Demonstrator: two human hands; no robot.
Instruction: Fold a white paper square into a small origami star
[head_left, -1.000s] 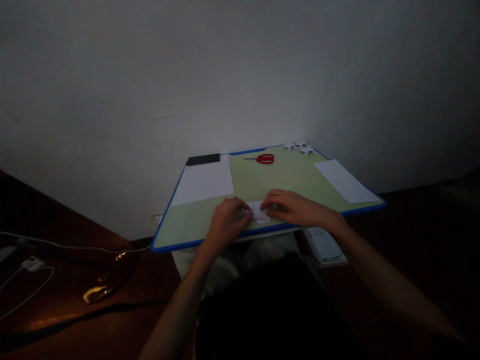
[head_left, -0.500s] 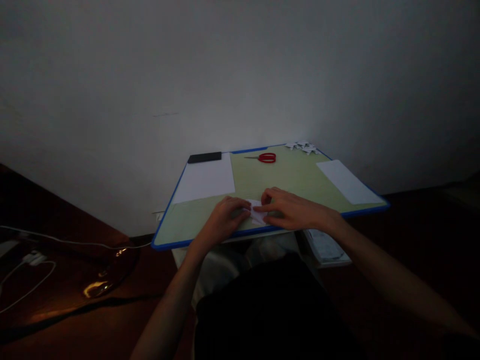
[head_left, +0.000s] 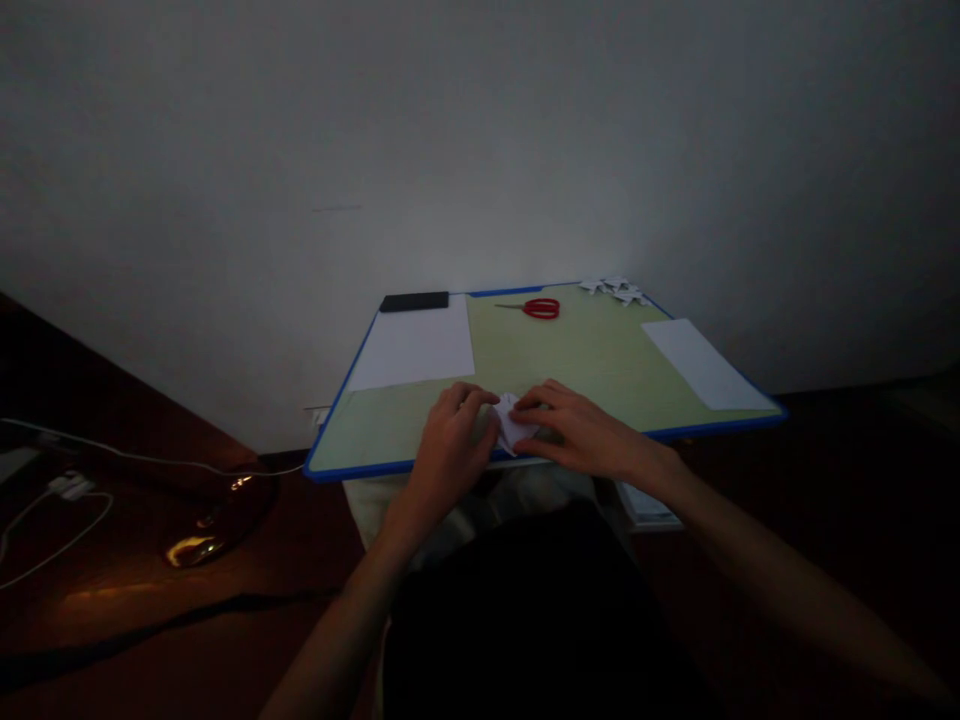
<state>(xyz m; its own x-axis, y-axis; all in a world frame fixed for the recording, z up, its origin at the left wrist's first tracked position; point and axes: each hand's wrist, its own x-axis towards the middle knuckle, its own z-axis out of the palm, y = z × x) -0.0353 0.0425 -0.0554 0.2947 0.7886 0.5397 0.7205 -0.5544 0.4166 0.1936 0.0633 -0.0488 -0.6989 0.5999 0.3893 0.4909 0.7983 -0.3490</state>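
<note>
A small folded piece of white paper [head_left: 513, 424] lies near the front edge of a green board with a blue rim [head_left: 585, 350]. My left hand [head_left: 450, 448] has its fingers curled onto the paper's left side. My right hand [head_left: 581, 432] presses fingertips on the paper's right side. Both hands pinch the paper between them, and most of it is hidden under the fingers.
A white sheet [head_left: 415, 354] lies at the board's left, another white strip [head_left: 701, 362] at its right. Red scissors [head_left: 537, 308], a black flat object [head_left: 413, 301] and several small folded paper pieces [head_left: 618, 290] sit along the far edge. Cables [head_left: 60, 490] lie on the dark floor at left.
Both hands stayed on the folded paper and shifted their fingers slightly, the paper now raised a little between them. The view has moved a bit.
</note>
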